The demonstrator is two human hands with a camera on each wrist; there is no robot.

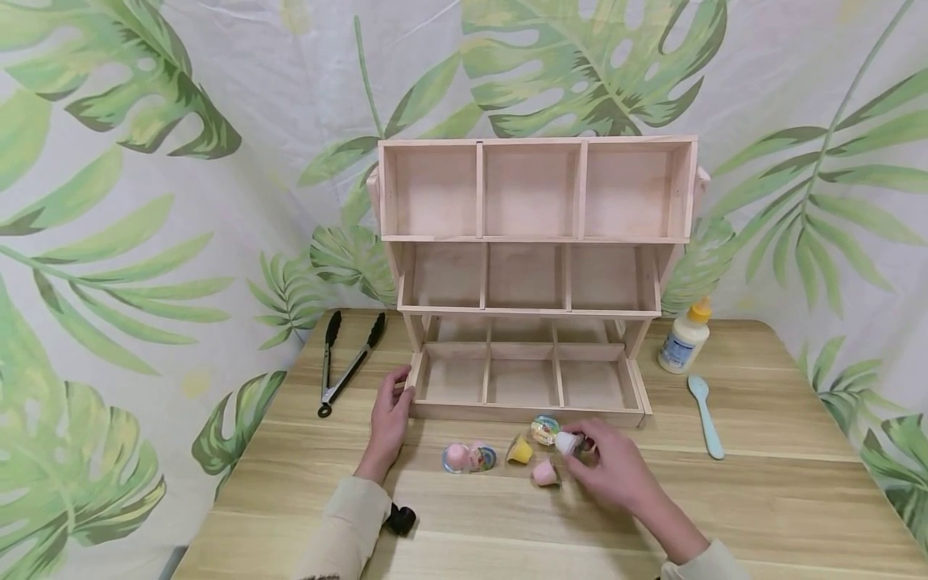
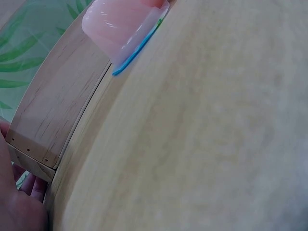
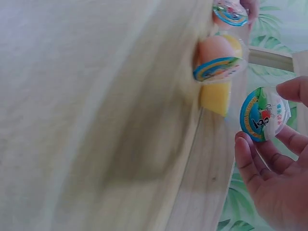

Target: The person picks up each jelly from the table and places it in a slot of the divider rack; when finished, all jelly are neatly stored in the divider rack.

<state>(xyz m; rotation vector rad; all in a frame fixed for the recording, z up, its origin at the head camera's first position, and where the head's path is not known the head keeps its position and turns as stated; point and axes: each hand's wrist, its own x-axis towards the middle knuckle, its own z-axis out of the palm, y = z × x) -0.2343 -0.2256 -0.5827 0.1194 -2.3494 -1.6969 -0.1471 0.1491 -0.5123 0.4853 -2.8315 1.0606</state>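
Between thumb and fingers, my right hand (image 1: 612,467) holds a whitish jelly cup (image 1: 567,443) just above the table; its printed lid faces the camera in the right wrist view (image 3: 263,114). Close by lie a yellow jelly cup (image 1: 519,450), a pink one (image 1: 544,473) and one with its printed lid upward (image 1: 545,429). Further left are pink jelly cups (image 1: 458,457) with printed lids. My left hand (image 1: 389,419) grips the front left corner of a wooden three-tier rack (image 1: 525,414); the corner hides some fingers in the left wrist view.
Black-tipped tongs (image 1: 341,387) lie left of the rack. A glue bottle (image 1: 683,338) with an orange cap stands to its right, near a light blue spoon (image 1: 706,417). A small black object (image 1: 402,519) sits beside the left sleeve. Leaf-print cloth (image 1: 275,97) hangs behind the table.
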